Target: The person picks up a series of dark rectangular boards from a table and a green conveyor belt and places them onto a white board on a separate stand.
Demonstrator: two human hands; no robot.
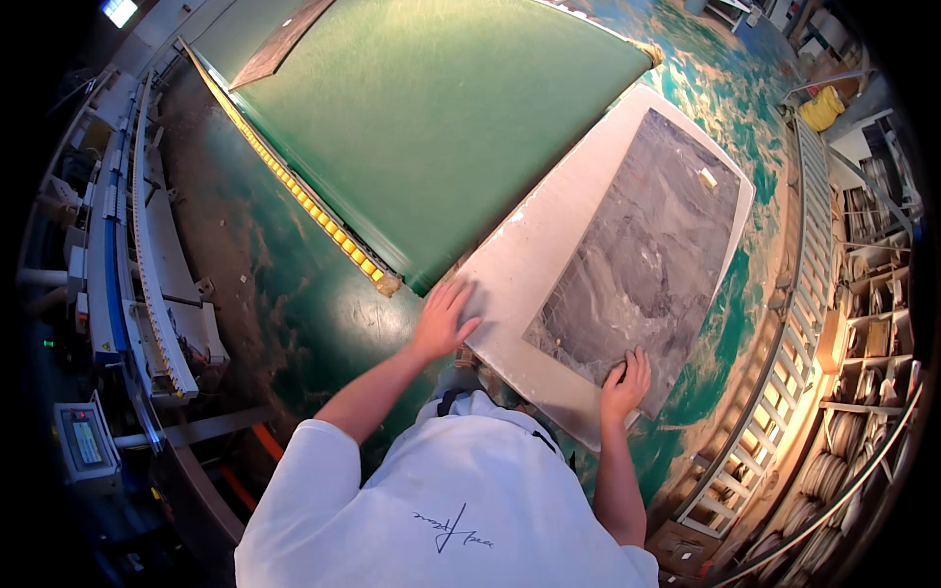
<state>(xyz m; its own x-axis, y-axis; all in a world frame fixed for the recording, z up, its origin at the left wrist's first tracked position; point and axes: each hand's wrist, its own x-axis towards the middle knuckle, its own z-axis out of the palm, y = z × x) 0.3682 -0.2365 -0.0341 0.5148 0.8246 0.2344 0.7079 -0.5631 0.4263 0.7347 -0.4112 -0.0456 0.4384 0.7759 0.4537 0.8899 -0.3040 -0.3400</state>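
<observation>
A grey slab with a marbled pattern lies flat on a pale white board. The board's left edge runs along a wide green belt surface. My left hand, fingers spread, rests at the board's near left corner, close to the end of the belt. Flat on the near end of the grey slab, my right hand has its fingers stretched out and its thumb apart. Neither hand grips anything. A small pale yellowish piece sits on the slab toward its far right corner.
Yellow rollers line the belt's left side. A brown panel lies at its far left. On the left stands a long machine with a small screen. A slatted metal rack and stacked shelves stand on the right.
</observation>
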